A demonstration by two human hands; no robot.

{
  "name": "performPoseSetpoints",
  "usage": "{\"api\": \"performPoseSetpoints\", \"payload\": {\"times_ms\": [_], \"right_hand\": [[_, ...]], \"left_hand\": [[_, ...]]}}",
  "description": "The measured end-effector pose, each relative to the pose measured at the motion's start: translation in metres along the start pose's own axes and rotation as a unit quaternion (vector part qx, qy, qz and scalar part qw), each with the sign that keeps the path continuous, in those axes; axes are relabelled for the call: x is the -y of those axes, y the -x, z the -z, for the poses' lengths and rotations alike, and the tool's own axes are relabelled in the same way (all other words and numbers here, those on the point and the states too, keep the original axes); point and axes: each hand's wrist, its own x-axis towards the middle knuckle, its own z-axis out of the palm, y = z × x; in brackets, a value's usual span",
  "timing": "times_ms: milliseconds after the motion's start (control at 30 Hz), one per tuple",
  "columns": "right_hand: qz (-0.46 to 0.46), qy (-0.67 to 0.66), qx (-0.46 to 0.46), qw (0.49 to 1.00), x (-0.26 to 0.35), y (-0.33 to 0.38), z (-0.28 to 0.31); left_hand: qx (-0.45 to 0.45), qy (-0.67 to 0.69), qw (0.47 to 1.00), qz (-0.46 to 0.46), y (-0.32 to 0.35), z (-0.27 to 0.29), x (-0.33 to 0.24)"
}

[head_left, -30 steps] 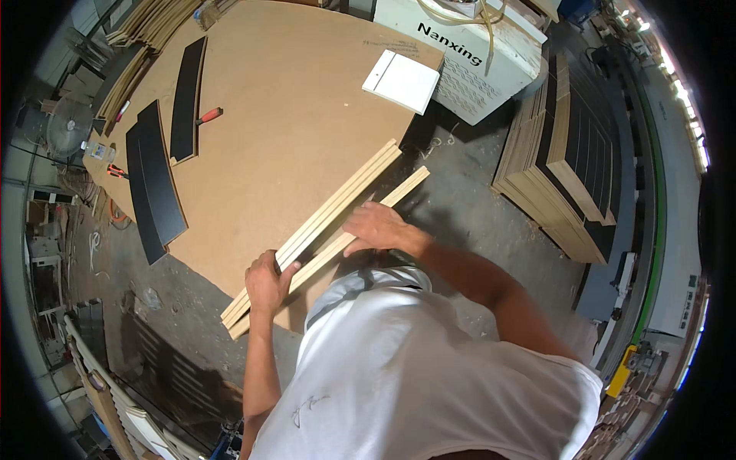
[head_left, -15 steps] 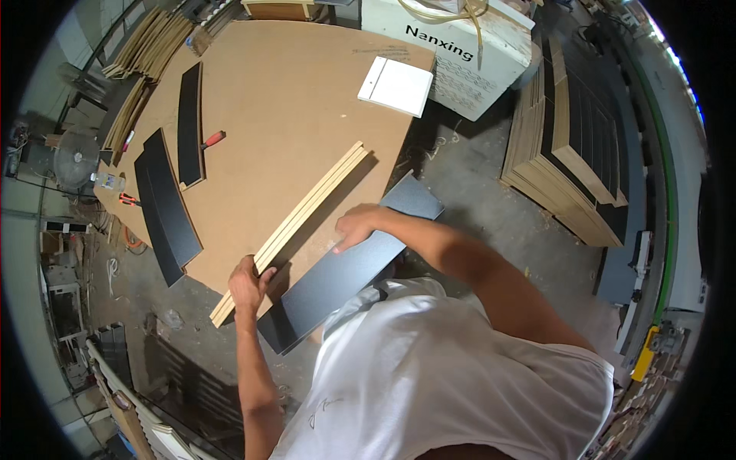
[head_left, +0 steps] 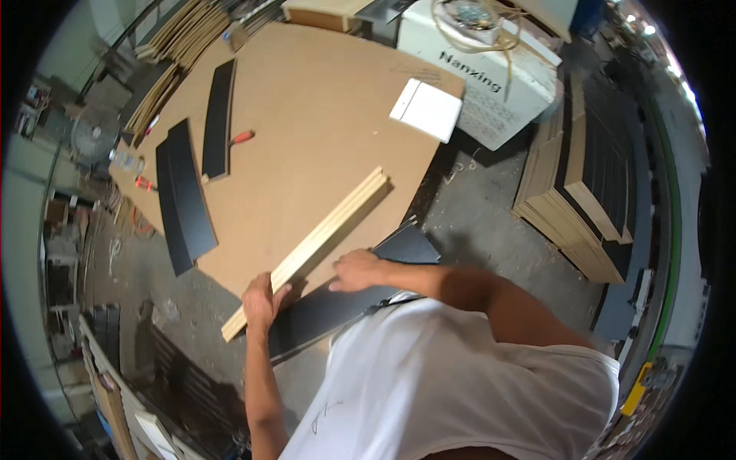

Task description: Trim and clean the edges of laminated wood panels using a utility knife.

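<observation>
Lying diagonally on the brown worktable (head_left: pixel 307 100) is a stack of narrow boards (head_left: pixel 330 226) with pale wooden edges upward. My left hand (head_left: pixel 262 301) is closed around its near end, thumb on the right side. Between the stack and my body lies a long dark panel (head_left: pixel 318 318), partly hidden by my right arm and white shirt. My right hand (head_left: pixel 358 271) is closed at that panel's far edge, fingers curled; their tips are partly hidden. A short strip of floor shows below the stack's near end.
Dark panels (head_left: pixel 184 199) and a narrower dark board (head_left: pixel 219 119) lie at the table's left, beside a red-handled tool (head_left: pixel 242 138). A white square piece (head_left: pixel 428 110) sits by the white box (head_left: pixel 479 73). Board stacks (head_left: pixel 571 184) stand on the floor at right.
The view has shifted, so the scene sits lower and further right. The dark panel near my body has lost its bluish sheen and looks darker. Both hands keep their places on the boards.
</observation>
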Motion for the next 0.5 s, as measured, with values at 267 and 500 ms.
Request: {"api": "performPoseSetpoints", "payload": {"times_ms": [267,500], "right_hand": [[0.008,-0.06,-0.058,0.996,-0.017,0.012,-0.023],[0.022,-0.027,-0.028,0.999,-0.019,0.033,-0.036]], "left_hand": [[0.047,-0.021,0.999,-0.002,0.015,0.003,-0.015],[0.034,0.011,0.999,-0.004,0.022,0.003,-0.004]]}}
